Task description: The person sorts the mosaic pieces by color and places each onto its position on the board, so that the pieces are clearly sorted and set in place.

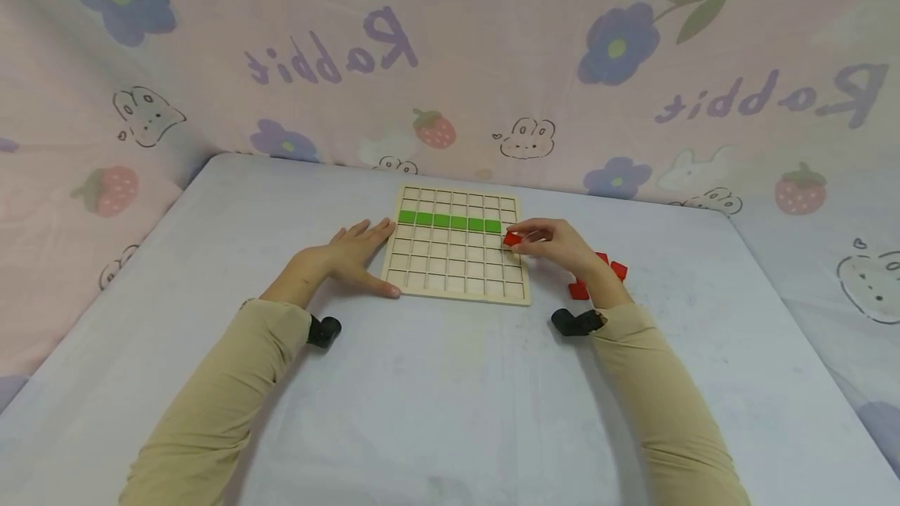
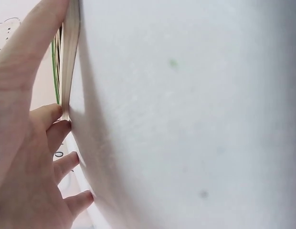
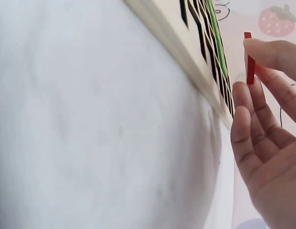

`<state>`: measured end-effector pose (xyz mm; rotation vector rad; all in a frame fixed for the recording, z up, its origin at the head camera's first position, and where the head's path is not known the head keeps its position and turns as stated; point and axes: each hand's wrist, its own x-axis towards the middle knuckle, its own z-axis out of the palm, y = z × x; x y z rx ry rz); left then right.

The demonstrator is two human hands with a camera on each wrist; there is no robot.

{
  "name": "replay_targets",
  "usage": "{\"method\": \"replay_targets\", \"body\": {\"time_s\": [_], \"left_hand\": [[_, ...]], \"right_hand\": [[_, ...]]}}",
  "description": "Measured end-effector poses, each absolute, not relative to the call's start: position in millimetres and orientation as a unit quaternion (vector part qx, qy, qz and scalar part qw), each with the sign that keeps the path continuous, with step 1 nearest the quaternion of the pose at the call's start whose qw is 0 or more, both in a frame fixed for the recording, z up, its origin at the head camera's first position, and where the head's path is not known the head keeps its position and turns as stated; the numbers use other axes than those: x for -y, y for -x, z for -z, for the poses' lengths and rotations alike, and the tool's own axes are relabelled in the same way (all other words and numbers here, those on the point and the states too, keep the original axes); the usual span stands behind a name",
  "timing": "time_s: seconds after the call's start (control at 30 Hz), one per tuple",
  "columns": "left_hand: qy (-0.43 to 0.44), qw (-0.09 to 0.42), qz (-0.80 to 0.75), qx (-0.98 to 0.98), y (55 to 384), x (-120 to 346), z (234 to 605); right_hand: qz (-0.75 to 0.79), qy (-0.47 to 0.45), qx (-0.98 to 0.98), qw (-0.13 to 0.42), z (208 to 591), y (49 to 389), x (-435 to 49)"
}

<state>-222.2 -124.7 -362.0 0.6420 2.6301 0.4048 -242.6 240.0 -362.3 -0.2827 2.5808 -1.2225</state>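
Observation:
A pale wooden grid board lies on the table, with a row of several green square tiles across its upper part. My left hand has its fingers spread along the board's left edge, thumb near the lower left corner. Over the board's right side, my right hand pinches a red square tile between thumb and fingers. In the right wrist view that tile appears edge-on, raised above the board. The left wrist view has my left fingertips beside the board's edge.
Several loose red tiles lie right of the board, partly hidden by my right wrist. A white cloth covers the table. Behind stands a pink curtain with rabbit, flower and strawberry prints.

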Motion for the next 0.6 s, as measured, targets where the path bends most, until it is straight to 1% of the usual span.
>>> {"method": "replay_targets", "body": {"time_s": [0.6], "left_hand": [[-0.230,0.203,-0.144,-0.941,223,122,360]], "right_hand": [[0.433,0.149,-0.880,0.127,364,252,-203]]}}
